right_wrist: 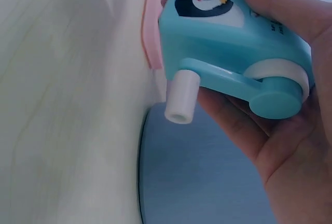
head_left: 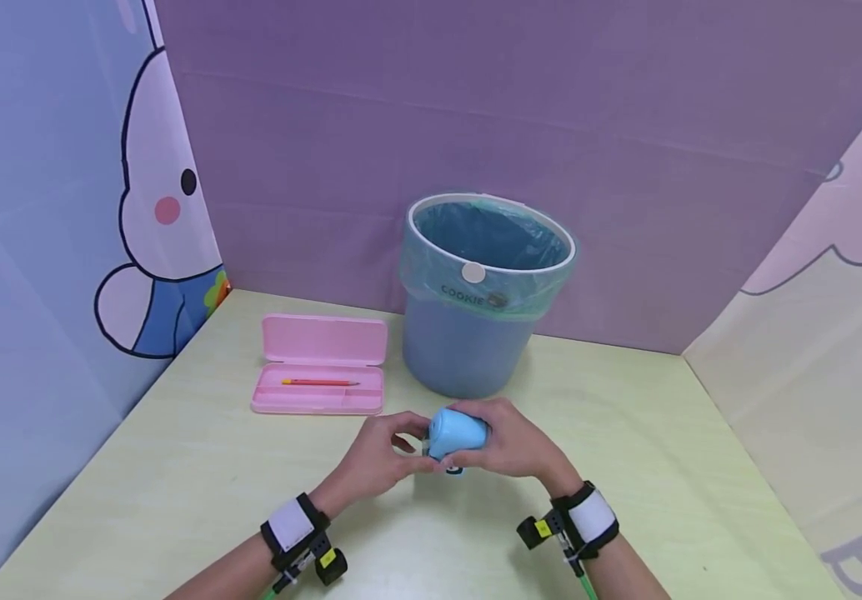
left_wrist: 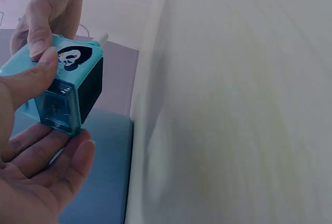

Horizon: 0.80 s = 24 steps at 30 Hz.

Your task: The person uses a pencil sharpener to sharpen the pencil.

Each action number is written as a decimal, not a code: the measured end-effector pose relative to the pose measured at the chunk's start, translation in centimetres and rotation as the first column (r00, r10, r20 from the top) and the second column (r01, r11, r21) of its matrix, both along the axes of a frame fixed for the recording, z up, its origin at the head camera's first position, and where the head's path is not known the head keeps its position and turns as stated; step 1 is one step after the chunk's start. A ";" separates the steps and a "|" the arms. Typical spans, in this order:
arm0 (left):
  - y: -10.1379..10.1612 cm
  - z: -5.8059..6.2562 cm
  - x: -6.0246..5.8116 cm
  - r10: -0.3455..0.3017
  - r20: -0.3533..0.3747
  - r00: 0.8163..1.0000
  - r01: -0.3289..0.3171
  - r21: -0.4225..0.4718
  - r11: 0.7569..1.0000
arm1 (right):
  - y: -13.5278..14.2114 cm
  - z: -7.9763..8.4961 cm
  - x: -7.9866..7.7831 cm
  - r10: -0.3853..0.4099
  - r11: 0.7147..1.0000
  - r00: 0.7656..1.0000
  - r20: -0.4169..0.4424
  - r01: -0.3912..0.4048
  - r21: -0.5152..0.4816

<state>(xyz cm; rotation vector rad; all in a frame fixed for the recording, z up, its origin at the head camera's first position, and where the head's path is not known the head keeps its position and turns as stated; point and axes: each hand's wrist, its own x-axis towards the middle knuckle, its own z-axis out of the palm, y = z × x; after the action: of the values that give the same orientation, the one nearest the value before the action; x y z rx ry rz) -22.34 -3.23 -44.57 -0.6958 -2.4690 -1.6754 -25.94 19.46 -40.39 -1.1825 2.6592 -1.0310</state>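
A light-blue crank pencil sharpener [head_left: 458, 432] is held above the table in front of the bin. My right hand [head_left: 515, 440] grips its body, thumb on one side and fingers on the other. At the opposite end, my left hand [head_left: 378, 458] pinches the sharpener near its clear shavings drawer [left_wrist: 58, 107], the thumb on the panda side and fingertips below. The right wrist view shows the crank's white knob [right_wrist: 181, 97] sticking out, with no finger on it. Beyond lies an open pink pencil case [head_left: 318, 403] with a red pencil [head_left: 320, 382] inside.
Behind the hands stands a blue bin [head_left: 461, 350] lined with a bag, close to the purple back wall [head_left: 401, 108]. The pencil case is left of it. A pale table [head_left: 664, 467] spreads to both sides, between printed cloth walls.
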 end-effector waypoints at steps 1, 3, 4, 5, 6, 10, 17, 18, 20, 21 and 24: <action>0.1 -0.1 -0.1 -0.004 0.007 1.000 0.004 -0.018 1.000 | 0.1 -0.1 -0.1 0.007 1.000 1.000 0.001 -0.007 0.018; 0.4 -0.4 -0.3 -0.013 0.014 1.000 0.013 -0.066 0.998 | 0.2 -0.4 -0.2 0.019 0.999 1.000 0.006 -0.019 0.046; 0.5 -0.5 -0.3 -0.020 0.016 1.000 0.022 -0.089 0.996 | 0.2 -0.6 -0.3 0.023 0.998 1.000 0.011 -0.024 0.060; 0.6 -0.7 -0.4 -0.027 0.017 1.000 0.028 -0.113 0.993 | 0.2 -0.9 -0.3 0.026 0.997 1.000 0.015 -0.027 0.071; 0.7 -0.9 -0.4 -0.030 0.014 0.999 0.031 -0.140 0.990 | 0.3 -1.1 -0.3 0.028 0.996 0.999 0.021 -0.029 0.081; 0.9 -1.3 -0.3 -0.018 0.023 1.000 0.023 -0.227 0.974 | 0.2 -2.0 -0.2 0.034 0.993 0.999 0.032 -0.037 0.113; 1.3 -1.2 -0.3 -0.006 0.056 0.998 0.022 -0.294 0.956 | 0.0 -2.2 -0.1 0.044 0.985 0.999 -0.008 -0.042 0.165; 1.3 -1.1 -0.3 -0.006 0.055 0.998 0.022 -0.297 0.955 | 0.0 -2.2 -0.1 0.040 0.985 0.999 -0.011 -0.037 0.166; 1.4 -1.0 -0.5 -0.006 0.055 0.998 0.022 -0.302 0.953 | 0.0 -2.2 0.0 0.027 0.987 1.000 -0.009 -0.025 0.161; 1.4 -1.0 -0.5 -0.005 0.054 0.999 0.022 -0.306 0.952 | 0.0 -2.3 0.0 0.018 0.987 1.000 -0.004 -0.017 0.157; 1.4 -1.0 -0.5 -0.010 0.059 0.998 0.028 -0.315 0.949 | 0.0 -2.6 0.1 0.000 0.989 1.000 0.014 -0.002 0.151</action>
<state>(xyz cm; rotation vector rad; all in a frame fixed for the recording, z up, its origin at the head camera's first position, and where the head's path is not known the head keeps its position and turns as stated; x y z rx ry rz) -22.80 -1.84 -45.60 -0.7097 -2.8140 -1.3334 -25.80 19.46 -42.97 -1.1425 2.6704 -0.8175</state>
